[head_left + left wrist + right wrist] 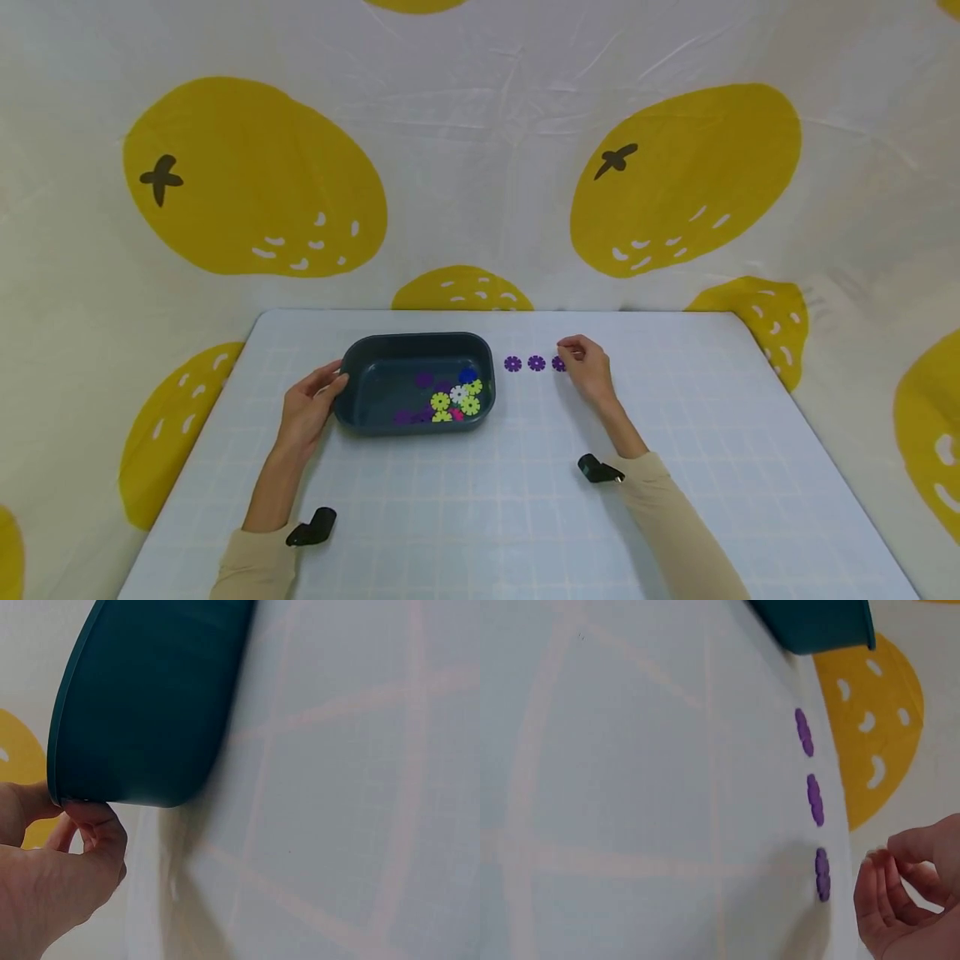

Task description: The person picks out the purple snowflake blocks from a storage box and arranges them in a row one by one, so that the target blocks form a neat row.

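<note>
My left hand (306, 408) grips the left end of a dark teal plastic tub (415, 430). In the left wrist view the thumb and fingers (97, 825) pinch the tub's rim (54, 750). Inside the tub lie several flower-shaped discs in purple, blue, white, pink and yellow-green (440, 402). To the right of the tub, three purple discs form a row: one disc (513, 364), a middle disc (536, 363) and a third disc (558, 364). My right hand (588, 371) hovers by the third disc, its fingers loosely bent; nothing shows between them in the right wrist view.
A pale checked cloth (480, 517) covers the table. Behind it hangs a white curtain (480, 183) with large yellow fruit prints. A small black device (313, 527) sits at the left wrist and another black device (600, 469) at the right.
</note>
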The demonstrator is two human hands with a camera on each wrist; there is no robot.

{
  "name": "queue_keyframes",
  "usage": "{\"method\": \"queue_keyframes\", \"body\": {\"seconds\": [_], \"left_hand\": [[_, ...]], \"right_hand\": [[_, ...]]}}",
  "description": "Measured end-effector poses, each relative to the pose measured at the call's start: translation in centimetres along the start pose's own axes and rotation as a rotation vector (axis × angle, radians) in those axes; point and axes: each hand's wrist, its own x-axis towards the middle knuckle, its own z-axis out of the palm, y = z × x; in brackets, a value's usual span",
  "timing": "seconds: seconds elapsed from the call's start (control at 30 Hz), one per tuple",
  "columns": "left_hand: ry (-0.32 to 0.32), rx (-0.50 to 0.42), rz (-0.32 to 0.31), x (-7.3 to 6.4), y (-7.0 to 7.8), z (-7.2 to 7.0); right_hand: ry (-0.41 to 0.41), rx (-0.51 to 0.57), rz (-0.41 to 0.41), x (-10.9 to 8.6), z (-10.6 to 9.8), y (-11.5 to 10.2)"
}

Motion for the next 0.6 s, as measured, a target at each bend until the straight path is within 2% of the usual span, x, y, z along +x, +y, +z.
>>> {"method": "queue_keyframes", "body": {"seconds": [0.23, 0.43, 0.6], "left_hand": [[-0.02, 0.011, -0.002, 0.1, 0.2, 0.0], [-0.015, -0.002, 0.0, 0.1, 0.3, 0.2], [-0.004, 0.009, -0.001, 0.0, 0.2, 0.1]], "right_hand": [[-0.049, 0.025, -0.069, 0.0, 1.0, -2.4], [-0.084, 0.062, -0.112, 0.0, 2.1, -4.5], [-0.147, 0.075, -0.178, -0.2, 3.3, -6.2]]}}
